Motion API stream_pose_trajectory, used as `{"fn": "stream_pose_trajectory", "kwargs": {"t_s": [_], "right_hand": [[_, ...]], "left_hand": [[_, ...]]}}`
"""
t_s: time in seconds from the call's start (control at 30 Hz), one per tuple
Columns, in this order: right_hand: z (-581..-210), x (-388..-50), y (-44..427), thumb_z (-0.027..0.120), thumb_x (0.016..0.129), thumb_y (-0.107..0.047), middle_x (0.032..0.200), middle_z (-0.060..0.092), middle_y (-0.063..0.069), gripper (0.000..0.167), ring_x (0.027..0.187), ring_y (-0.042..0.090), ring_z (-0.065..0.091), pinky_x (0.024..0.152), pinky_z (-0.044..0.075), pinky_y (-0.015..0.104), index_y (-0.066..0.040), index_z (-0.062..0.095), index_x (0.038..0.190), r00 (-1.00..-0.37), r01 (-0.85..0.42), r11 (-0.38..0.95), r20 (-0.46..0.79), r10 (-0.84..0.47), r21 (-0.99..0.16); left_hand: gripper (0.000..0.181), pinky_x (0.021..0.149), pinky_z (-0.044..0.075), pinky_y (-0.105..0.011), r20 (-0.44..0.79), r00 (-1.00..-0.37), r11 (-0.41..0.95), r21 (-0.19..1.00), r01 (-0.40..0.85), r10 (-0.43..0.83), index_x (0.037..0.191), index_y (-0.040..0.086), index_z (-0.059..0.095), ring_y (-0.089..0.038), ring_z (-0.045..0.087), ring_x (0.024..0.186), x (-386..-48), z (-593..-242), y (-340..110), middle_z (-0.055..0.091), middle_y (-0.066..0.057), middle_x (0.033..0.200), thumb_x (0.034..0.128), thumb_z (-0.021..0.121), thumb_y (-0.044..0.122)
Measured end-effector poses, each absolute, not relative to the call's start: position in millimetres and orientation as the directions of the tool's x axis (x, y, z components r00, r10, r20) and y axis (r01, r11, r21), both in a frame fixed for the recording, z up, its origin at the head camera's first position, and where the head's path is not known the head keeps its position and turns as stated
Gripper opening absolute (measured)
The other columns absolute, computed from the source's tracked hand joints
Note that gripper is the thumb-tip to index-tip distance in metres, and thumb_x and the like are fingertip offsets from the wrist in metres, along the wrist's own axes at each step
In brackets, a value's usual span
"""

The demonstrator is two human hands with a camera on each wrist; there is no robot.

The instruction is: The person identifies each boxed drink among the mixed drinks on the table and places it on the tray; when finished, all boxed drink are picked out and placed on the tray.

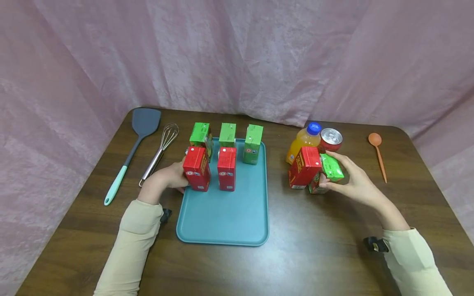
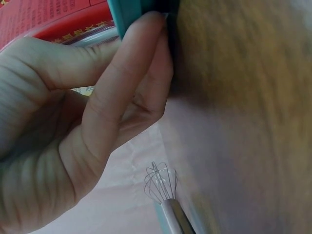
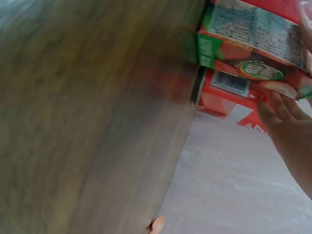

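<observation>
My left hand (image 1: 171,176) is at the left edge of the teal tray (image 1: 222,222). In the left wrist view its thumb and curled fingers pinch the tray's rim (image 2: 127,17). A red drink carton (image 1: 197,172) stands on the tray right beside that hand. My right hand (image 1: 352,181) holds a green-topped juice carton (image 1: 332,166) between thumb and fingers. The right wrist view shows this carton's printed side (image 3: 258,53). It is upright, close against another red carton (image 1: 304,166); whether its base touches the table cannot be told.
Three green-topped cartons (image 1: 253,144) and a second red carton (image 1: 226,170) stand on the tray. Behind the right-hand cartons are an orange juice bottle (image 1: 303,142) and a red can (image 1: 331,139). A spatula (image 1: 138,135) and whisk (image 1: 159,152) lie left, an orange spoon (image 1: 377,150) right.
</observation>
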State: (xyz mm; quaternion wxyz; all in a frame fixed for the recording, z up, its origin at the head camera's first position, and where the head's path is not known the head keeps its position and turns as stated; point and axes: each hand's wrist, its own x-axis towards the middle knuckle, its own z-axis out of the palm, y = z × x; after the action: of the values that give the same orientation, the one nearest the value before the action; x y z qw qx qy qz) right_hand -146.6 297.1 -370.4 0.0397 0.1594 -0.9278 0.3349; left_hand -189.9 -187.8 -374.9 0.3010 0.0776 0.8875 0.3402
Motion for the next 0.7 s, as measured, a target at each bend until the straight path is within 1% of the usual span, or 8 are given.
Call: {"fn": "stream_pose_trajectory", "kwargs": {"t_s": [0.07,0.13,0.2,0.3,0.4,0.53,0.7], "right_hand": [[-372,-146,296,0.085,0.066,-0.015,0.130,0.048,0.007,0.086,0.110,0.016,0.046,0.084,0.040,0.021,-0.020,0.040,0.140,-0.952,-0.305,0.723,0.183,-0.245,-0.619],[-374,-146,295,0.087,0.063,-0.015,0.126,0.050,0.007,0.085,0.105,0.008,0.049,0.079,0.040,0.010,-0.017,0.043,0.137,-0.961,-0.278,0.709,0.192,-0.201,-0.648],[-376,-144,294,0.088,0.061,-0.016,0.123,0.050,0.006,0.085,0.097,-0.001,0.051,0.075,0.042,0.004,-0.014,0.045,0.134,-0.970,-0.240,0.679,0.193,-0.146,-0.694],[-377,-137,293,0.089,0.059,-0.019,0.120,0.049,0.005,0.083,0.089,-0.010,0.054,0.071,0.047,0.005,-0.012,0.047,0.131,-0.980,-0.188,0.643,0.188,-0.069,-0.743],[-375,-128,296,0.090,0.057,-0.020,0.117,0.051,-0.001,0.081,0.084,-0.011,0.057,0.067,0.049,0.007,-0.015,0.051,0.128,-0.980,-0.166,0.652,0.196,-0.026,-0.740],[-368,-114,301,0.091,0.053,-0.019,0.112,0.053,-0.010,0.082,0.078,-0.009,0.060,0.063,0.050,0.009,-0.017,0.054,0.125,-0.977,-0.179,0.668,0.208,-0.038,-0.723],[-357,-98,301,0.092,0.049,-0.011,0.108,0.056,-0.017,0.085,0.078,-0.010,0.061,0.062,0.048,0.008,-0.015,0.055,0.125,-0.969,-0.214,0.663,0.242,-0.052,-0.717]], "left_hand": [[0.059,0.062,0.057,-0.036,-0.483,-0.806,0.759,0.648,-0.067,0.341,0.135,-0.005,0.030,-0.026,0.063,0.075,-190,-376,-188,0.053,-0.026,0.111,0.0834,0.058,0.002],[0.059,0.062,0.057,-0.036,-0.483,-0.807,0.760,0.646,-0.067,0.340,0.135,-0.004,0.030,-0.026,0.062,0.075,-190,-376,-188,0.053,-0.026,0.110,0.0836,0.059,0.003],[0.060,0.062,0.057,-0.036,-0.483,-0.807,0.759,0.647,-0.068,0.339,0.135,-0.004,0.030,-0.026,0.062,0.076,-190,-377,-188,0.053,-0.026,0.111,0.0837,0.059,0.003],[0.061,0.062,0.057,-0.036,-0.479,-0.806,0.752,0.656,-0.066,0.348,0.136,-0.004,0.028,-0.026,0.062,0.075,-190,-378,-188,0.053,-0.026,0.111,0.0833,0.059,0.002],[0.063,0.062,0.057,-0.036,-0.478,-0.804,0.743,0.666,-0.070,0.353,0.137,-0.004,0.026,-0.026,0.062,0.076,-191,-380,-187,0.052,-0.027,0.111,0.0830,0.059,0.002],[0.064,0.062,0.057,-0.036,-0.482,-0.804,0.739,0.669,-0.081,0.348,0.137,-0.004,0.026,-0.026,0.062,0.076,-190,-379,-188,0.052,-0.026,0.112,0.0832,0.059,0.002],[0.059,0.061,0.056,-0.035,-0.466,-0.811,0.743,0.667,-0.058,0.354,0.135,-0.008,0.029,-0.024,0.062,0.071,-191,-379,-189,0.055,-0.026,0.108,0.0833,0.057,0.003]]}}
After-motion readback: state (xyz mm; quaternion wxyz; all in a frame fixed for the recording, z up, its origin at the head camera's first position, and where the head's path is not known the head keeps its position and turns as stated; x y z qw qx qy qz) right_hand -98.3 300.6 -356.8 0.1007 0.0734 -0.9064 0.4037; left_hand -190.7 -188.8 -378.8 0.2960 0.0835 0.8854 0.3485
